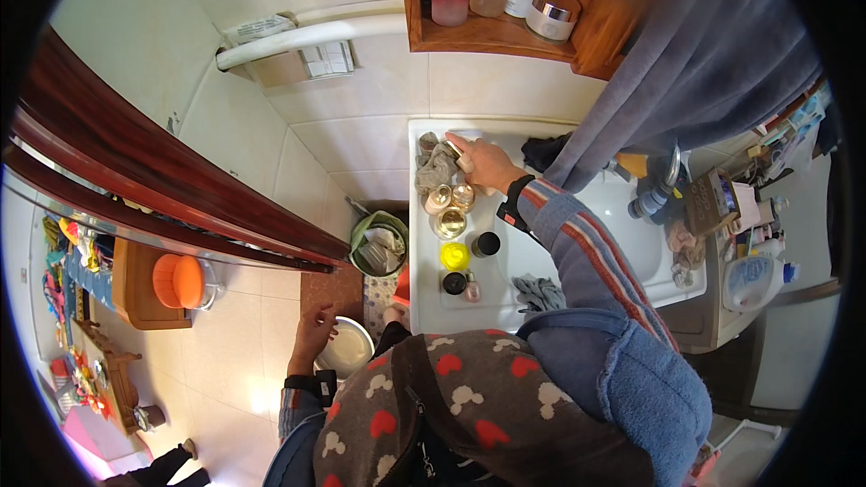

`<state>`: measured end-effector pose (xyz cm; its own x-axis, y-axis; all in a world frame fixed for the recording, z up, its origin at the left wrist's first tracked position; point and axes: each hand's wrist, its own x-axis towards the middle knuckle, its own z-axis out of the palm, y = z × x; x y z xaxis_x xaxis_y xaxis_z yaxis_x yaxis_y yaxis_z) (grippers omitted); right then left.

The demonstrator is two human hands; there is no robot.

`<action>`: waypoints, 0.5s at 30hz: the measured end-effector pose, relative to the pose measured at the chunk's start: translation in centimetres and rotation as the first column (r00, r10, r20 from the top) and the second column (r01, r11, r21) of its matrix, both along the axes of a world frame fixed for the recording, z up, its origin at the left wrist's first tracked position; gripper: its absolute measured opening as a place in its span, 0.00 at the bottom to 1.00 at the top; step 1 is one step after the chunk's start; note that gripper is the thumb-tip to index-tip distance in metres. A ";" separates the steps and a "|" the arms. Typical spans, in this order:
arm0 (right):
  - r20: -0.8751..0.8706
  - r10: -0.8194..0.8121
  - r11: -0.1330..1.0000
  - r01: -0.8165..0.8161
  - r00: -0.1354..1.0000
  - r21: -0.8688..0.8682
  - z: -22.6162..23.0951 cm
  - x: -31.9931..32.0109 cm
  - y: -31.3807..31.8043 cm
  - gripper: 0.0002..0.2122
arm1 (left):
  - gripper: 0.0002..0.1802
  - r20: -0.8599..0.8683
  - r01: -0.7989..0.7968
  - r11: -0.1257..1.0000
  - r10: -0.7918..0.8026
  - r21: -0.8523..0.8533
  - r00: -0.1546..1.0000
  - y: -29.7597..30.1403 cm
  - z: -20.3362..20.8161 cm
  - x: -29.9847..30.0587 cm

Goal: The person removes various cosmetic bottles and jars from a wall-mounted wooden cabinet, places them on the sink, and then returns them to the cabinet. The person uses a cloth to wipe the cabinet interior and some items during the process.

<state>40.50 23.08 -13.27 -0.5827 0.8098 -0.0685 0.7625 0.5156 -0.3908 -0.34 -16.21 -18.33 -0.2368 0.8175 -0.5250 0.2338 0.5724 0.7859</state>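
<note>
At the far left corner of the white sink (pixel 532 307), my right hand (pixel 492 167) is closed round a slim pale bottle (pixel 464 160), partly hidden by the fingers. A crumpled grey cloth (pixel 436 171) lies right beside it. Just nearer stand gold-topped cosmetic bottles (pixel 439 198) and a gold-lidded jar (pixel 450 224). Further toward me are a yellow jar (pixel 455 257), a black-lidded jar (pixel 486 244), another black-topped container (pixel 454 283) and a small pink bottle (pixel 473 289). My left hand (pixel 314 332) hangs low by a white bucket (pixel 346 347), its fingers loosely bent and apart, holding nothing.
Over the sink hangs a wooden shelf (pixel 505 36) with several cosmetics. A grey towel (pixel 686 63) drapes near the faucet (pixel 657 194). Grey gloves or cloth (pixel 538 293) lie on the near rim. A lined bin (pixel 379 243) stands left of the sink, beside a red-brown door (pixel 180 171).
</note>
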 end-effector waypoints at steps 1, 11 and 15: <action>0.030 0.008 1.000 -0.009 1.000 0.001 -0.1 0.0 0.2 0.52 | 0.21 0.002 -0.001 1.000 0.001 0.000 1.000 0.0 0.0 0.0; -0.088 -0.073 0.997 0.072 0.993 -0.015 0.0 0.7 0.3 0.48 | 0.21 0.029 -0.013 1.000 0.013 0.020 1.000 0.0 0.2 -0.3; -0.181 -0.093 0.993 0.104 0.979 0.051 2.3 1.1 -0.3 0.45 | 0.21 0.059 0.019 0.997 -0.023 0.068 0.998 2.0 1.9 0.0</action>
